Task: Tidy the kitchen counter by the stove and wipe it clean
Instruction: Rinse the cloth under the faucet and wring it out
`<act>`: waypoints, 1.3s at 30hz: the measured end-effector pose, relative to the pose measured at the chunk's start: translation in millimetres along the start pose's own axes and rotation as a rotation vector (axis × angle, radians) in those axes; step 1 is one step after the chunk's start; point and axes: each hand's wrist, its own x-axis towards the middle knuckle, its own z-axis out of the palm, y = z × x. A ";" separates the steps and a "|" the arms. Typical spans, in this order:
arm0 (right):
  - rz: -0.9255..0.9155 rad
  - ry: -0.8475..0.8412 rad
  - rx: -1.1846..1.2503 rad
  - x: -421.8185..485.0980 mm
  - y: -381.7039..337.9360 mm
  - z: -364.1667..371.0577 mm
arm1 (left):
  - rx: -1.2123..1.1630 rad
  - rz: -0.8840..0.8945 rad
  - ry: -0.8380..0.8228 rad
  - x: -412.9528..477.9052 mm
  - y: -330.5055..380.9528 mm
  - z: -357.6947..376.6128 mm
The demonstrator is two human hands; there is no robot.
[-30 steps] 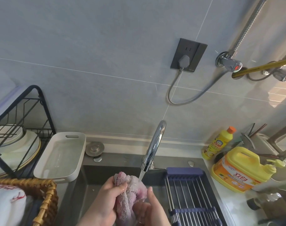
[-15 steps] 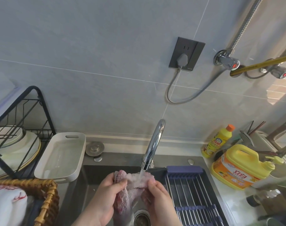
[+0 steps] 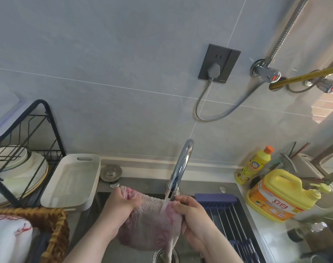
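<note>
A pink terry cloth [image 3: 152,223] is stretched out over the steel sink [image 3: 105,202], under water running from the chrome faucet [image 3: 180,166]. My left hand [image 3: 120,207] grips the cloth's left edge and my right hand [image 3: 192,215] grips its right edge. The cloth sags between them and water streams off it toward the drain [image 3: 164,257].
A white tray [image 3: 70,181] and a black dish rack [image 3: 19,149] with plates stand left of the sink, a wicker basket [image 3: 53,234] in front of them. A blue roll-up rack [image 3: 230,219] spans the sink's right. Yellow detergent jug [image 3: 279,194] and bottle [image 3: 254,166] stand right.
The cloth was bunched between both hands; they have moved apart and spread it wide under the running water. The view has tilted slightly.
</note>
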 end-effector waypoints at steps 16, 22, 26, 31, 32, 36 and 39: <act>-0.169 -0.276 -0.889 -11.8 21.6 7.4 | -0.014 0.205 -0.096 -15.5 -7.4 7.9; 0.083 -0.308 0.146 -0.9 27.1 -0.3 | 0.198 0.263 -0.069 11.8 -1.6 11.0; 0.132 -0.453 0.380 -8.7 18.7 4.5 | 0.249 0.199 -0.074 16.9 -18.6 23.2; 0.047 -0.320 0.574 -3.8 14.1 4.8 | -0.014 -0.065 0.071 -16.6 -47.1 36.8; 0.033 -0.267 0.602 -2.5 14.5 4.5 | -0.131 -0.152 0.011 -23.8 -54.8 40.3; -0.005 -0.123 0.753 -0.8 11.9 8.7 | -0.786 -0.739 -0.340 -30.8 -77.8 50.9; -0.022 -0.086 0.815 -0.8 13.4 6.9 | -1.108 -0.832 -0.449 -25.6 -75.0 52.0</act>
